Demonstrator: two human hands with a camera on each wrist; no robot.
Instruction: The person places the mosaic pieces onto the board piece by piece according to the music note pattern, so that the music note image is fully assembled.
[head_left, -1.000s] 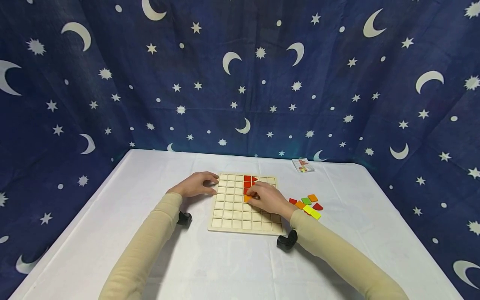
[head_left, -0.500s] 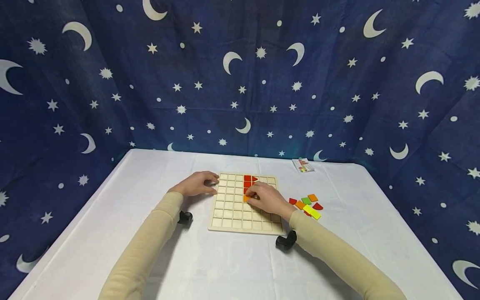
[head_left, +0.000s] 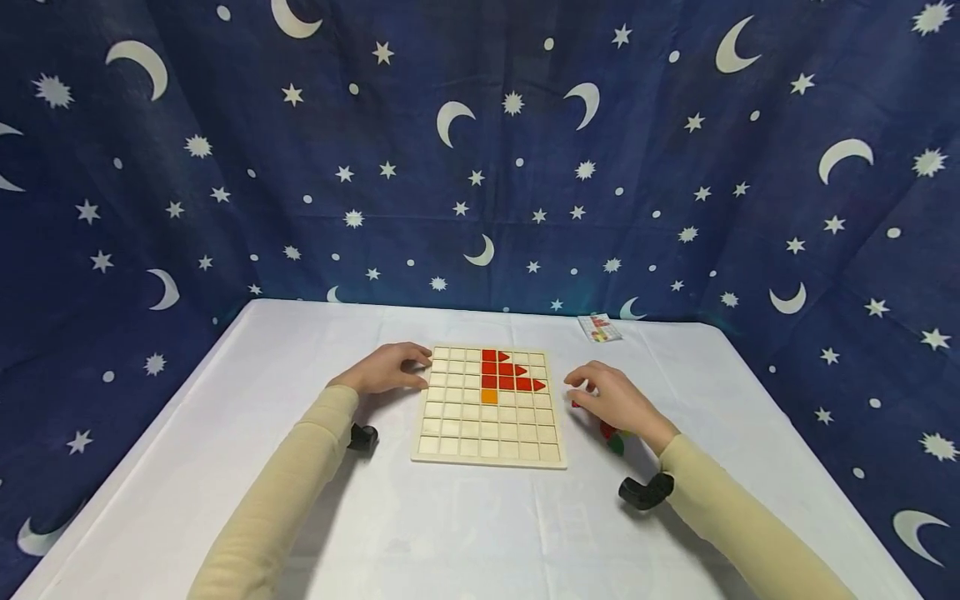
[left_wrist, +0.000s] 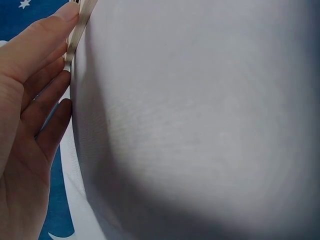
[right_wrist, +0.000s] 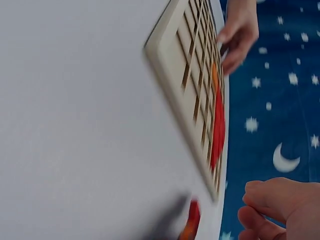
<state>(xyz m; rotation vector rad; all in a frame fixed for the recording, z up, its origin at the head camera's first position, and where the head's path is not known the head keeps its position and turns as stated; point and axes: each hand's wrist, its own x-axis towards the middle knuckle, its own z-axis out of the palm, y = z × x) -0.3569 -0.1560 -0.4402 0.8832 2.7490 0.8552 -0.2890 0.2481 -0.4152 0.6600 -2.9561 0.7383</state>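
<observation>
A square wooden grid board (head_left: 487,462) lies on the white table. Red tiles (head_left: 489,369) fill parts of three rows on it, each row ending in a pointed piece, and one orange square tile (head_left: 489,396) sits just below. My left hand (head_left: 386,369) rests at the board's left edge, thumb and fingertips along the rim (left_wrist: 76,37) in the left wrist view. To the right of the board, my right hand (head_left: 618,404) hovers over the loose pieces with bent fingers and nothing between them. It hides most of those pieces; a red one (head_left: 575,404) and a green one (head_left: 616,444) peek out.
A small card (head_left: 600,328) printed with a coloured grid pattern lies at the back right of the table. A dark blue cloth (head_left: 480,167) with moons and stars hangs behind. In the right wrist view, a red piece (right_wrist: 194,207) lies near the board's corner.
My right hand has left the orange tile and moved right, off the board to above the loose pieces, uncovering the red rows. My left hand stays at the board's edge.
</observation>
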